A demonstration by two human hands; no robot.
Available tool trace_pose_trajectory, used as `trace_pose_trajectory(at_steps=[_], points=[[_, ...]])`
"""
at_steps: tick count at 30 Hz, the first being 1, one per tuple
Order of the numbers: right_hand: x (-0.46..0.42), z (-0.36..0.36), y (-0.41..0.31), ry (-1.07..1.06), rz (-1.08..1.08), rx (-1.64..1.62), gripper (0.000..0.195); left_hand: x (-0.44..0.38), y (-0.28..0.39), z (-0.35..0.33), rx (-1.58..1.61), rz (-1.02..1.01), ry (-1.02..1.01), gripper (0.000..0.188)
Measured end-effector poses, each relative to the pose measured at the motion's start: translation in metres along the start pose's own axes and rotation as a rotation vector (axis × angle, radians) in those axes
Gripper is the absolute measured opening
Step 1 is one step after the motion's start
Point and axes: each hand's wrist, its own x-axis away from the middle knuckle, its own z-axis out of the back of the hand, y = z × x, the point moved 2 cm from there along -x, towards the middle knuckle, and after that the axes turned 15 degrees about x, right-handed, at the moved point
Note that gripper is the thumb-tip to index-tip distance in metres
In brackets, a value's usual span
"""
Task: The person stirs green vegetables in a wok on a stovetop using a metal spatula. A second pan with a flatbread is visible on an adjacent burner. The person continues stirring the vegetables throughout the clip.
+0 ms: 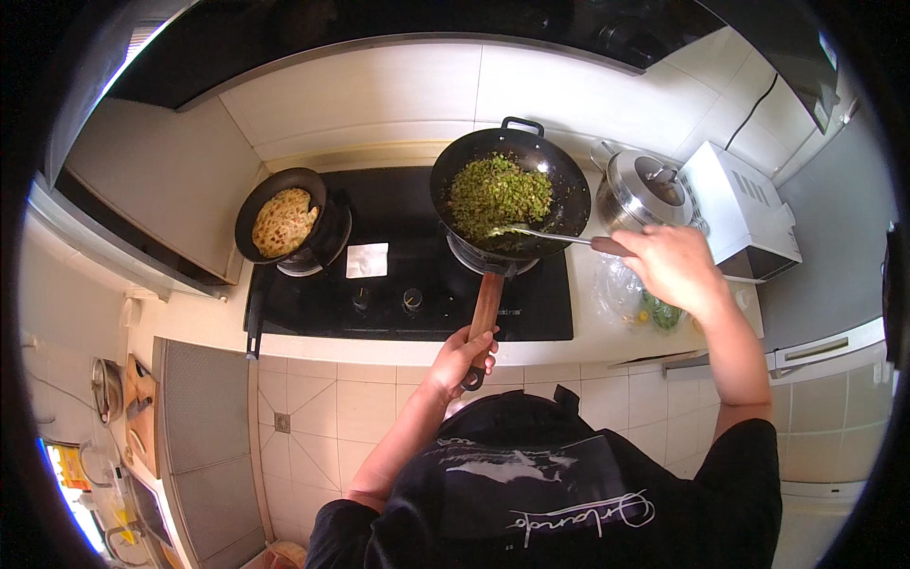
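My left hand (462, 359) is wrapped around the wooden handle (488, 302) of a black wok (569, 206), which sits on the right burner of a black glass gas hob (398, 203). Chopped green vegetables (501, 192), mixed with small brownish bits, are heaped inside the wok. In my right hand (672, 267) is the brown grip of a metal spatula (551, 235). Its blade rests at the near edge of the heap, partly covered by food. On the left burner a black frying pan (245, 235) holds a browned flatbread or omelette (284, 222).
A folded white paper (367, 260) lies on the hob. Right of it stand a lidded steel pot (640, 188) and a white microwave (743, 206). A clear plastic bag (617, 288) and wrapped greens (662, 311) are below my right forearm. The frying pan's handle (254, 327) overhangs the counter edge.
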Motion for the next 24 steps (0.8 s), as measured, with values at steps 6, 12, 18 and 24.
trace_pose_trajectory(at_steps=[6,12,18,24], points=[[-0.022,-0.008,0.02,-0.034,-0.109,-0.375,0.016,0.002,0.001,0.0,0.026,-0.012,0.01,0.033],[-0.028,-0.064,0.083,-0.462,-0.255,-0.912,0.026,-0.001,-0.002,0.001,0.023,0.005,0.018,0.032],[-0.038,-0.102,0.058,-0.734,-0.24,-1.233,0.033,0.0,-0.001,-0.001,0.027,-0.005,0.01,0.032],[-0.054,-0.146,-0.043,-0.629,-0.469,-1.759,0.036,-0.002,-0.001,0.002,0.038,-0.001,-0.013,0.031]])
